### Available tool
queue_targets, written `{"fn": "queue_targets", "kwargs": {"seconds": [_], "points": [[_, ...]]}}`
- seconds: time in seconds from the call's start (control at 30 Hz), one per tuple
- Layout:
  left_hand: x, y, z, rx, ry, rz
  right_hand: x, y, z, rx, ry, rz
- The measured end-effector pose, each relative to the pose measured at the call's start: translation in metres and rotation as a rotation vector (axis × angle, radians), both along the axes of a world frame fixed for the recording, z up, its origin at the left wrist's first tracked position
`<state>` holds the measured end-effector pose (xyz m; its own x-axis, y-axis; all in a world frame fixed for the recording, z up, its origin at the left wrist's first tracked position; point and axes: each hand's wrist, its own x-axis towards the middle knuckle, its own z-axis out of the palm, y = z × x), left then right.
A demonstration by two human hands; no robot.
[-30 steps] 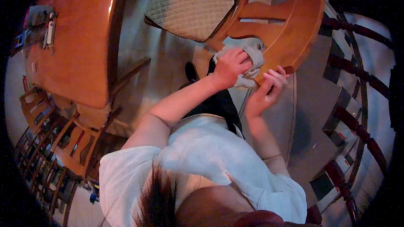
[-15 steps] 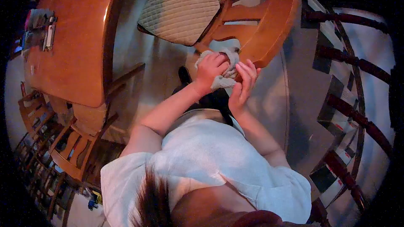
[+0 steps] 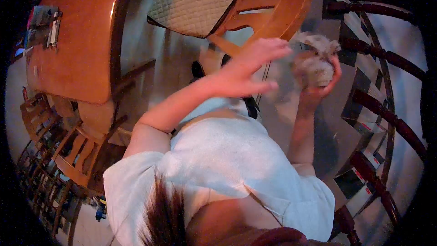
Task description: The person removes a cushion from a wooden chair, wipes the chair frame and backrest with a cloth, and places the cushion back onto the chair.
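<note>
My left hand (image 3: 250, 70) is spread open beside the wooden chair's curved backrest (image 3: 289, 11), its fingers pointing right, with nothing in them. To its right, my right hand (image 3: 331, 79) is closed around a crumpled light cloth (image 3: 318, 70). Motion blurs the cloth, which bulges above the palm and stands apart from the chair. The same chair carries a quilted beige seat cushion (image 3: 193, 4). Which part of the backrest my left forearm and fingers overlap without touching is hard to tell.
A wooden table (image 3: 79, 41) with small items near its far edge stands at the left. More wooden chairs (image 3: 77, 161) are at the lower left. Dark turned railing posts (image 3: 380, 109) run down the right side, with boxes and dark panels behind them.
My left hand has let go of the cloth and opened. My right hand has taken the cloth and moved right, away from the backrest. The chair sits slightly further left and higher in view.
</note>
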<state>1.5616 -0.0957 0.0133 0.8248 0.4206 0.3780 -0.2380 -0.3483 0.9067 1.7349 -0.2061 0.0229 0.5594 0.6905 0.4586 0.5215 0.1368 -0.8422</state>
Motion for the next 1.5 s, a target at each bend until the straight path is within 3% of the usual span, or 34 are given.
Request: {"fn": "queue_targets", "kwargs": {"seconds": [0.03,0.1,0.17,0.3,0.37,0.47,0.53,0.6,0.67,0.77,0.87,0.93,1.0,1.07,1.1,1.13,1.2,1.33,1.4,1.5], "points": [[-0.005,0.002,-0.016,-0.192,0.054,0.088,-0.001,0.010,0.002,0.071,0.144,-0.102],[-0.013,0.009,-0.063,-0.179,0.217,0.320,0.004,0.028,-0.024,-0.190,-0.589,0.027],[-0.013,0.009,-0.089,-0.516,0.260,0.304,-0.040,0.030,-0.031,-0.355,-0.859,0.227],[-0.010,-0.005,-0.124,-0.685,0.316,0.161,-0.060,0.016,-0.031,-0.390,-0.755,0.220],[-0.002,-0.001,-0.130,-0.460,0.363,0.278,-0.042,0.014,-0.038,-0.225,-0.844,0.234],[0.002,0.004,-0.139,-0.435,0.323,0.259,-0.013,0.021,-0.038,-0.197,-0.933,0.224],[0.002,0.004,-0.140,-0.401,0.350,0.290,0.031,0.032,-0.048,-0.165,-0.807,-0.025],[0.005,0.009,-0.142,-0.663,0.346,0.213,0.092,0.038,-0.045,-0.400,-0.284,-0.283],[0.016,0.015,-0.153,-0.677,0.387,0.244,0.151,0.058,-0.039,-0.337,-0.360,-0.229],[0.025,0.025,-0.161,-0.784,0.495,0.302,0.171,0.127,0.002,-0.334,-0.303,0.021],[0.036,0.031,-0.155,-0.835,0.596,0.380,0.224,0.191,-0.008,-0.357,-0.332,0.145],[0.036,0.028,-0.163,-0.718,0.713,0.277,0.249,0.227,-0.032,-0.457,-0.291,0.190],[0.040,0.035,-0.133,-0.754,0.626,0.307,0.268,0.263,-0.053,-0.496,-0.201,0.322],[0.043,0.038,-0.132,-0.628,0.794,0.239,0.271,0.278,-0.077,-0.663,-0.078,0.465],[0.045,0.042,-0.110,-0.595,0.751,0.259,0.249,0.278,-0.058,-0.696,0.161,0.526],[0.049,0.047,-0.104,-0.610,0.761,0.288,0.254,0.281,-0.056,-0.716,0.059,0.542],[0.048,0.047,-0.101,-0.572,0.896,0.203,0.243,0.278,-0.050,-0.779,0.157,0.509],[0.031,0.058,-0.093,-0.517,0.992,0.136,0.272,0.280,-0.090,-0.770,0.016,0.439],[0.001,0.062,-0.090,-0.489,0.996,0.184,0.246,0.269,-0.085,-0.714,0.043,0.535],[-0.047,0.069,-0.084,-0.454,1.085,0.127,0.182,0.241,-0.073,-0.754,0.032,0.441]]}}
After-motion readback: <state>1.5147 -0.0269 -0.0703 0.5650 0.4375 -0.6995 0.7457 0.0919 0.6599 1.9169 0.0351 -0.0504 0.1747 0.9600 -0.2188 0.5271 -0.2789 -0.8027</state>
